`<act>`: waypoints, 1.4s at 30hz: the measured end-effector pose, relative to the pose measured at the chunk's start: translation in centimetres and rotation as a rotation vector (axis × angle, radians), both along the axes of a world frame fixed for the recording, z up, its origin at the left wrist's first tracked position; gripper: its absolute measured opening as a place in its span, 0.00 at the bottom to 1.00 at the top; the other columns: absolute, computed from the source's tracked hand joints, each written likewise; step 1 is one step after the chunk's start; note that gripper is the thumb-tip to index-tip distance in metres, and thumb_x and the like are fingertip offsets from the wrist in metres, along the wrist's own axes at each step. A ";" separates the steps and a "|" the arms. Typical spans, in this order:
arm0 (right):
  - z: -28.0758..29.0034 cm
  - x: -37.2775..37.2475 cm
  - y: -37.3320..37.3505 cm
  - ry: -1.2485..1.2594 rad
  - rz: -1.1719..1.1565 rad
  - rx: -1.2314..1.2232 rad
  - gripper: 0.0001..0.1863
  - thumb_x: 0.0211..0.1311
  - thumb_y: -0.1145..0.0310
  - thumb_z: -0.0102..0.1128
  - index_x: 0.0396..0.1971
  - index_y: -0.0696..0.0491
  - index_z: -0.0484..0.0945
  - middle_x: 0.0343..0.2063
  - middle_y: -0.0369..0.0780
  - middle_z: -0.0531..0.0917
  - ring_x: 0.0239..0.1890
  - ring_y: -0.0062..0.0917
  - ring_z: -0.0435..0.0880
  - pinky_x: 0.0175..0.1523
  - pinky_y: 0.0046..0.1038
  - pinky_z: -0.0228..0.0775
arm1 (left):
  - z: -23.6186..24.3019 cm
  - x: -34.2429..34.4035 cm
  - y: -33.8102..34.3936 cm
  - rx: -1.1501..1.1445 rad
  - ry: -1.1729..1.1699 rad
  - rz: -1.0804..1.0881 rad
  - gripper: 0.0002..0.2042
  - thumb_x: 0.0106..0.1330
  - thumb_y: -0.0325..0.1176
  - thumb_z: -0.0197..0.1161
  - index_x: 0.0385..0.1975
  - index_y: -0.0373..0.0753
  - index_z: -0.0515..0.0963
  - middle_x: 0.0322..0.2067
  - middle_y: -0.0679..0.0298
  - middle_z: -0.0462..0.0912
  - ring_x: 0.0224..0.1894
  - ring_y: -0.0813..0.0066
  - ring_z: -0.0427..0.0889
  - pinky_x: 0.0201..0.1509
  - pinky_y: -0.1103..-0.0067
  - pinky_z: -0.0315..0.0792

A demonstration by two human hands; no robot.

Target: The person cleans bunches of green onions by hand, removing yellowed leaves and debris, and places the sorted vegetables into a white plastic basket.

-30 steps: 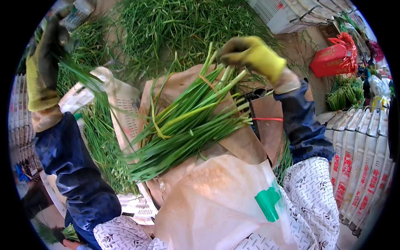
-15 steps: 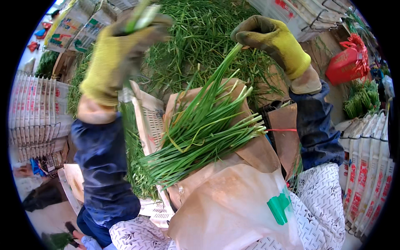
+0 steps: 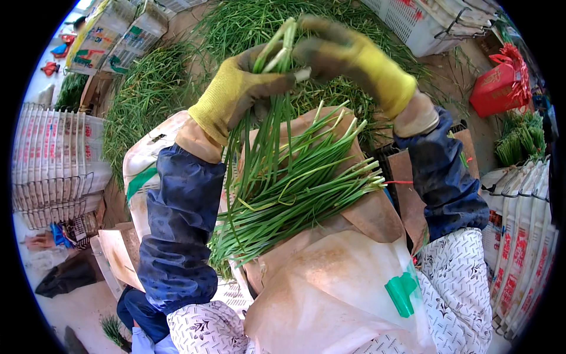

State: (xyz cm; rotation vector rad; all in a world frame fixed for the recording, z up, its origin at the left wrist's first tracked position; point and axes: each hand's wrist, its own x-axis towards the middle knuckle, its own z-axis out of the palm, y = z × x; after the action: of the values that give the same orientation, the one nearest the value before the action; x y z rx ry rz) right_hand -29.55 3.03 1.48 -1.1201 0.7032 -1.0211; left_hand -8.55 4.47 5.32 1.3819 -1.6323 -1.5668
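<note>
My left hand [image 3: 236,88], in a yellow glove with a dark palm, is closed round a small bunch of garlic chives [image 3: 272,127]. Their pale ends point up and the green leaves hang down. Close against its fingers is my right hand [image 3: 359,68], gloved alike. Motion blurs its fingers, so I cannot tell whether it grips anything. A pale stalk end [image 3: 302,74] shows between the two hands. Below them a loose heap of garlic chives [image 3: 300,189] lies on a brown sheet [image 3: 374,209] over my lap, pale ends toward the right.
Scattered green leaves [image 3: 156,88] cover the floor ahead. Stacked white crates [image 3: 56,156] stand at the left, with more crates [image 3: 519,236] at the right. A red bag [image 3: 498,85] sits at the far right, near bundled greens [image 3: 522,141]. A translucent sheet [image 3: 330,283] drapes over my lap.
My left hand has moved right with its bunch, and my right hand has moved left to meet it. The stalks my right hand was lifting from the heap no longer stretch up to it.
</note>
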 end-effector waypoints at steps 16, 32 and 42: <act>-3.8 -0.9 -1.5 -0.014 -0.248 -0.028 0.18 0.59 0.58 0.64 0.40 0.58 0.79 0.23 0.36 0.81 0.22 0.18 0.79 0.30 0.21 0.74 | -2.9 1.5 -1.0 -0.214 0.100 0.161 0.18 0.58 0.44 0.67 0.39 0.36 0.78 0.20 0.71 0.78 0.12 0.86 0.71 0.14 0.88 0.61; -4.2 1.0 -1.9 0.795 -0.326 -0.243 0.23 0.55 0.61 0.68 0.48 0.58 0.75 0.32 0.36 0.80 0.37 0.18 0.78 0.42 0.19 0.71 | -2.3 2.6 -0.6 -0.082 0.196 -0.016 0.19 0.68 0.43 0.54 0.52 0.37 0.75 0.24 0.71 0.79 0.19 0.89 0.72 0.20 0.90 0.62; -2.9 5.0 2.6 0.569 -0.023 -0.371 0.10 0.55 0.65 0.63 0.33 0.55 0.81 0.18 0.39 0.80 0.19 0.21 0.78 0.27 0.24 0.71 | -1.5 2.6 -0.3 -0.079 0.041 0.109 0.17 0.64 0.45 0.59 0.42 0.38 0.79 0.22 0.69 0.79 0.19 0.85 0.74 0.20 0.86 0.66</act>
State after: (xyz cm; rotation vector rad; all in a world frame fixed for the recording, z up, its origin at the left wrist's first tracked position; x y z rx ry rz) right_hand -24.51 5.63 -1.39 -1.7647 1.0000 -0.8725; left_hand -5.98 4.13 3.80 1.3650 -1.5508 -1.4441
